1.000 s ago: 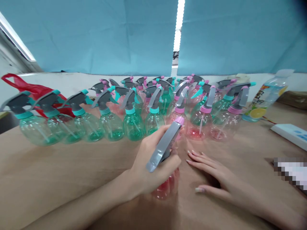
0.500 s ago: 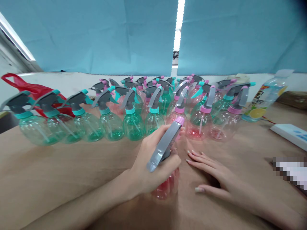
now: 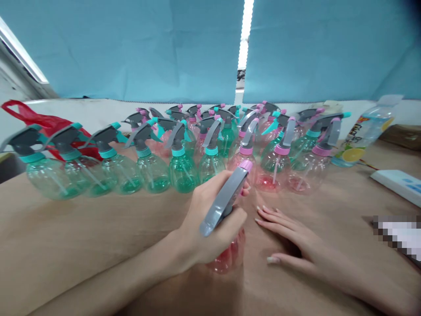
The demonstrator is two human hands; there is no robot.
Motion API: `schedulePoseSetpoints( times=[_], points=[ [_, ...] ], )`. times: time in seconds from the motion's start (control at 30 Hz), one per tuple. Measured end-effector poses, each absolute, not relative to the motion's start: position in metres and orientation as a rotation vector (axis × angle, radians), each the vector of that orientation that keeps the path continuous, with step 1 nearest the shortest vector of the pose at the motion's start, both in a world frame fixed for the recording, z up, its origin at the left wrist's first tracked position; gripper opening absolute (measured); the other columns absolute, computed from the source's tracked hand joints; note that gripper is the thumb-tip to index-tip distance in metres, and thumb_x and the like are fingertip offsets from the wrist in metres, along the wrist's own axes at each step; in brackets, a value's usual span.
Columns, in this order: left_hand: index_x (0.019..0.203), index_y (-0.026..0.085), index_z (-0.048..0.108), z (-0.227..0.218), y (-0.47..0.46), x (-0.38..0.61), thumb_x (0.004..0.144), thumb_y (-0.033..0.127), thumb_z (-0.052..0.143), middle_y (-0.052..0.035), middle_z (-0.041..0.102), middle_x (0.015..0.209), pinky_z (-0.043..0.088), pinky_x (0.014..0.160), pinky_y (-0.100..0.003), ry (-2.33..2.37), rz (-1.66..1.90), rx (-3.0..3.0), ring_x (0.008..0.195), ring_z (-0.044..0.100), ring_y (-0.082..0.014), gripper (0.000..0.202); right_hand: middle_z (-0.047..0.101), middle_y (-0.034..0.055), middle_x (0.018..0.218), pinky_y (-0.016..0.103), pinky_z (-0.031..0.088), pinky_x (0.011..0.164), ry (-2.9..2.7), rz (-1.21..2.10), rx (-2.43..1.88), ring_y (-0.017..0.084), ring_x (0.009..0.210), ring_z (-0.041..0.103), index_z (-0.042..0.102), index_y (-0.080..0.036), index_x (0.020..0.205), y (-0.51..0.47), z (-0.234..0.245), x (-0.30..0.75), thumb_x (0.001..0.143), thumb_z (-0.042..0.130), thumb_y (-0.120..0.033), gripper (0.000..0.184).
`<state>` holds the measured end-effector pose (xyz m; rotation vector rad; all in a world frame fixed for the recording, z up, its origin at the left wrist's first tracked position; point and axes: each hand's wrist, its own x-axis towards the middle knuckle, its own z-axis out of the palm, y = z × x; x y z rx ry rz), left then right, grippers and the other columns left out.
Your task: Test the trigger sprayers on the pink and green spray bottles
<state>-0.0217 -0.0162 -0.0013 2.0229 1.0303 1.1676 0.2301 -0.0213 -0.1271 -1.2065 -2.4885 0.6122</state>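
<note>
My left hand [image 3: 210,219] is wrapped round the neck and trigger of a pink spray bottle [image 3: 226,256], which stands on the table [image 3: 115,237]. Its grey sprayer head with a pink nozzle shows above the hand and points away to the upper right; the trigger and collar are mostly covered by my fingers. To the right of the bottle, my right hand [image 3: 296,241] rests palm down on the tabletop. Its fingers are stretched out, and it touches no bottle. Just beyond my left hand stand a green spray bottle [image 3: 184,175] and a pink one [image 3: 271,175] in the front row.
Several more green and pink spray bottles crowd behind the front row. At left lies a red plastic bag [image 3: 49,125]. On the right are a drink bottle with a lemon label [image 3: 358,136], a white power strip [image 3: 397,184] and a blurred-out flat object [image 3: 401,237].
The fingers of my left hand have shifted slightly round the sprayer's trigger. The bottle stays in place, and my right hand has not moved.
</note>
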Motion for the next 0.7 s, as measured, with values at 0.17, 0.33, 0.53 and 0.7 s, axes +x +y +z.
schedulePoseSetpoints(
  times=[0.17,0.33,0.53,0.7],
  points=[
    [0.076,0.023,0.046,-0.002,-0.016,-0.023,0.064,0.013,0.046,0.0017,0.055,0.074,0.043,0.066,-0.031,1.036,1.183,2.042,0.066,0.052,-0.0151,0.016,0.03,0.0034,0.158,0.057,0.024,0.116,-2.484,0.619,-1.198,0.032,0.143,0.029,0.037,-0.034,0.149,-0.021,-0.126,0.229,0.089,0.061,-0.055,0.068],
    [0.076,0.023,0.044,-0.006,-0.013,-0.024,0.065,0.013,0.045,0.004,0.046,0.069,0.04,0.058,-0.029,1.005,1.184,2.077,0.059,0.045,-0.0138,0.015,0.031,0.0045,0.158,0.057,0.024,0.116,-2.492,0.611,-1.205,0.032,0.144,0.028,0.039,-0.031,0.148,-0.02,-0.125,0.227,0.089,0.06,-0.057,0.068],
    [0.075,0.024,0.041,-0.012,-0.013,-0.023,0.064,0.015,0.047,0.0046,0.045,0.067,0.038,0.058,-0.029,1.019,1.218,2.053,0.057,0.042,-0.0133,0.015,0.031,0.0055,0.157,0.059,0.025,0.115,-2.48,0.626,-1.212,0.033,0.143,0.028,0.042,-0.03,0.146,-0.021,-0.124,0.227,0.089,0.06,-0.057,0.066],
    [0.076,0.024,0.042,-0.011,-0.015,-0.021,0.065,0.014,0.048,0.0053,0.044,0.066,0.038,0.058,-0.028,1.03,1.21,2.017,0.057,0.041,-0.0127,0.016,0.031,0.0051,0.157,0.058,0.025,0.115,-2.474,0.635,-1.218,0.034,0.143,0.028,0.042,-0.031,0.146,-0.021,-0.123,0.227,0.088,0.061,-0.057,0.067]
  ],
)
